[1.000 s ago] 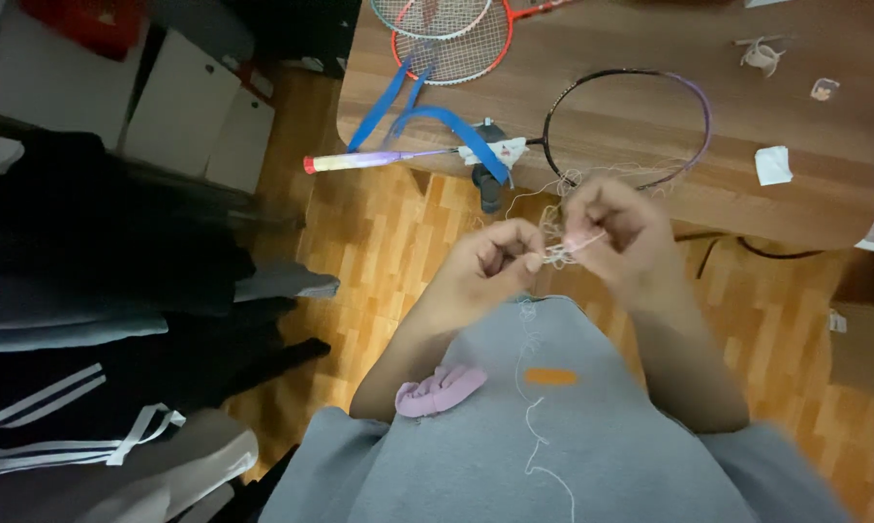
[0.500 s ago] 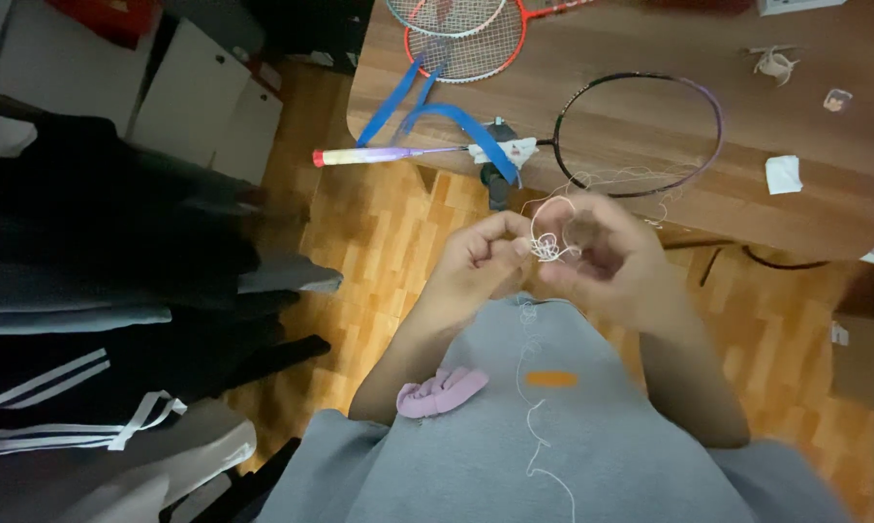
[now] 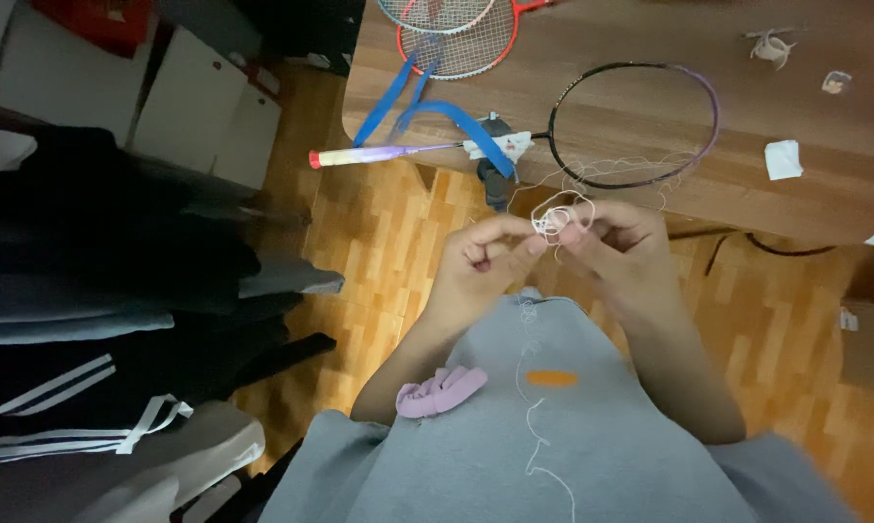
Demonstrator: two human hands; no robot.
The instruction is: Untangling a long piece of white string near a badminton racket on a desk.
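Since the earlier frame, we are bunching the tangled white string (image 3: 553, 219) tighter; our left hand (image 3: 485, 260) and right hand (image 3: 616, 247) are pinching it together, just below the brown wooden table (image 3: 805, 208) edge.

You are looking down at a brown wooden table (image 3: 611, 208) with a rounded corner, standing over an orange parquet floor (image 3: 379, 232). Lying on it are an unstrung black-framed racket (image 3: 635, 124) whose pale handle is sticking out past the edge, a blue grip tape strip (image 3: 447, 118) curling across its shaft, two strung rackets (image 3: 456, 29) at the far edge, and a small white paper scrap (image 3: 782, 160).
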